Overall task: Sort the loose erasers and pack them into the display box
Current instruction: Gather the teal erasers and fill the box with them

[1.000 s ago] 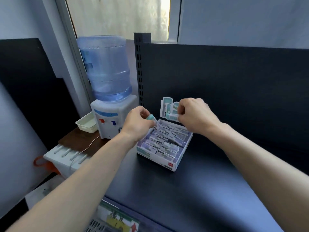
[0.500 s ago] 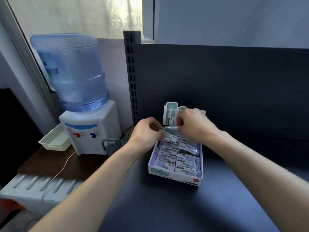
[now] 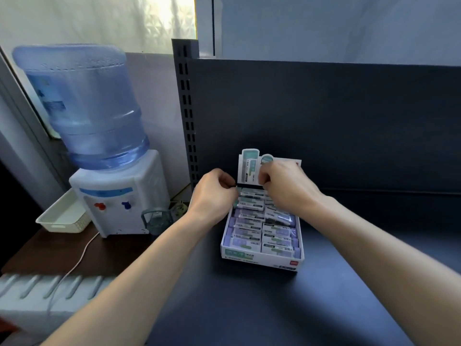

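Note:
A white display box [image 3: 259, 259] stands on the dark shelf, its printed header flap [image 3: 249, 166] upright at the back. Several sleeved erasers [image 3: 264, 236] in purple and green wrappers lie in two rows inside. My left hand [image 3: 213, 196] hovers over the box's far left corner, fingers curled onto the end of a green eraser [image 3: 250, 203]. My right hand [image 3: 287, 186] is over the far right part of the box, fingers bent down among the erasers; what it grips is hidden.
The dark shelf [image 3: 274, 308] has a dark back panel [image 3: 324, 121] and a slotted upright [image 3: 185, 108]. To the left stand a water dispenser [image 3: 112, 191] with a blue bottle, a cream tray [image 3: 62, 216], and a small teal basket [image 3: 156, 219].
The view has swung left and closer, so the box now sits more to the right. Both hands have dropped from in front of the flap down onto the back rows of erasers.

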The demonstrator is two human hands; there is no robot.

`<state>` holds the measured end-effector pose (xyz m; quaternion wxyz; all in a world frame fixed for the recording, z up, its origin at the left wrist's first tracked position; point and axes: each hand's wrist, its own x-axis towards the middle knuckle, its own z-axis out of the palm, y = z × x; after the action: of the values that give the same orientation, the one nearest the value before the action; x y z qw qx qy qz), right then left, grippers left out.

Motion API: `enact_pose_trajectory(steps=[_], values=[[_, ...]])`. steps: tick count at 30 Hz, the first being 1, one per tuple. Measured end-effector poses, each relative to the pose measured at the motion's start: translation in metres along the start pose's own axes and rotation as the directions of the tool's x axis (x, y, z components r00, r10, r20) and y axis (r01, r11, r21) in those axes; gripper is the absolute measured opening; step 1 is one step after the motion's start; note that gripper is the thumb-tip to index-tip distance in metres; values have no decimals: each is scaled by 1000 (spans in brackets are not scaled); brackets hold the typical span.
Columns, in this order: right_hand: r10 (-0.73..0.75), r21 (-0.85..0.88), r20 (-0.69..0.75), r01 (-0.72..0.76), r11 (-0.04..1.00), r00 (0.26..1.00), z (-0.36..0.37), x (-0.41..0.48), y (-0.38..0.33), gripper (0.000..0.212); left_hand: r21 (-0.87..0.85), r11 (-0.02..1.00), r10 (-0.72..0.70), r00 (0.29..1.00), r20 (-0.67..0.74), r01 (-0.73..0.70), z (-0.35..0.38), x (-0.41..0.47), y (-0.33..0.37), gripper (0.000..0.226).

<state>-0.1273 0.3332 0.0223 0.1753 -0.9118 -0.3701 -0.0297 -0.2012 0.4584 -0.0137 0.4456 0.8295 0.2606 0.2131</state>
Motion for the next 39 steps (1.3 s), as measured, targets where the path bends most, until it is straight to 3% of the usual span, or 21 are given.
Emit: enact_pose_trajectory(steps=[1,3,9,13,17,24,29,39], values=[[3,-13,-11,-3,1000,1000,-1,0,1,23,-5,1000,24,1000,-19,-24,-4,-2,3,7],[109,-35,-89,-112,993,990,-14,-16,28,18,-18,992,122,989,78,-121,23,-3,27,4],[95,-12,-193,-99,995,977,-41,-30,32,14,-60,938,343,939,31,-341,17,-14,66,9],[276,-81,-244,-303,949,930,-64,-72,87,12,-135,884,468,854,226,-448,71,-32,105,13],[371,-106,-303,-417,903,878,-91,-124,142,13,-177,847,529,761,377,-501,120,-70,143,11],[474,-96,-362,-538,838,803,-143,-197,231,14,-182,826,541,657,525,-534,201,-121,206,10],[538,-66,-358,-595,801,764,-171,-248,298,14,-63,820,478,620,622,-569,273,-153,240,7],[564,1,-268,-585,811,781,-177,-274,364,15,270,837,183,709,681,-475,329,-161,247,20]])
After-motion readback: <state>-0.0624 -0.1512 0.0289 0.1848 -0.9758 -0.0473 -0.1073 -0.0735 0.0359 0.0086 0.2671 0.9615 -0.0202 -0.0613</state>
